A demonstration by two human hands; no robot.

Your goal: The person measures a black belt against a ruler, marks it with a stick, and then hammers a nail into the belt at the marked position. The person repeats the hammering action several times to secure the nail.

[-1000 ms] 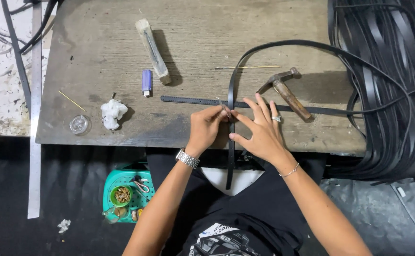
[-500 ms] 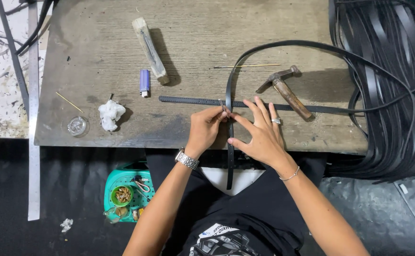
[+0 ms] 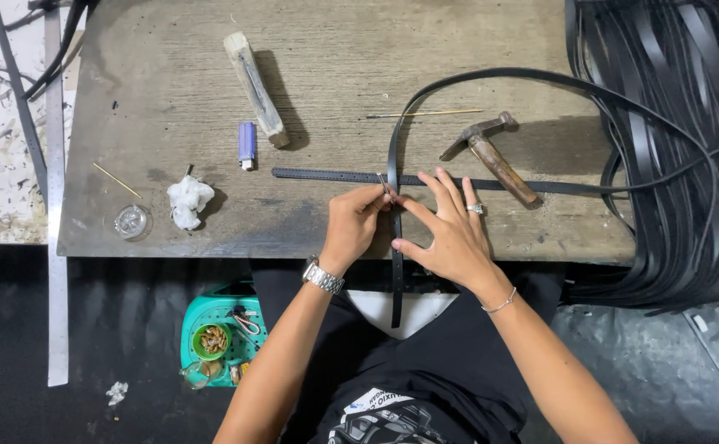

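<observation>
My left hand (image 3: 358, 222) pinches a black leather strap (image 3: 397, 279) that runs toward me over the table's front edge, with a small metal buckle piece (image 3: 383, 182) at its fingertips. My right hand (image 3: 450, 226) rests beside it, fingers spread, thumb pressed on the same strap. A second black strap (image 3: 318, 174) lies flat across the wooden table (image 3: 335, 66), crossing under both hands. The held strap curves away in a long arc (image 3: 491, 76) toward the right.
A hammer (image 3: 495, 156) lies just right of my right hand. A blue lighter (image 3: 247, 144), a wooden block (image 3: 256, 78), a white wad (image 3: 187, 200), a small glass jar (image 3: 131, 220) and a thin stick (image 3: 425, 113) lie on the table. Several black straps (image 3: 672, 148) pile at right. A teal tray (image 3: 219, 337) sits below.
Both hands stay on the strap crossing; the fingers shift only slightly. The view has drifted a little.
</observation>
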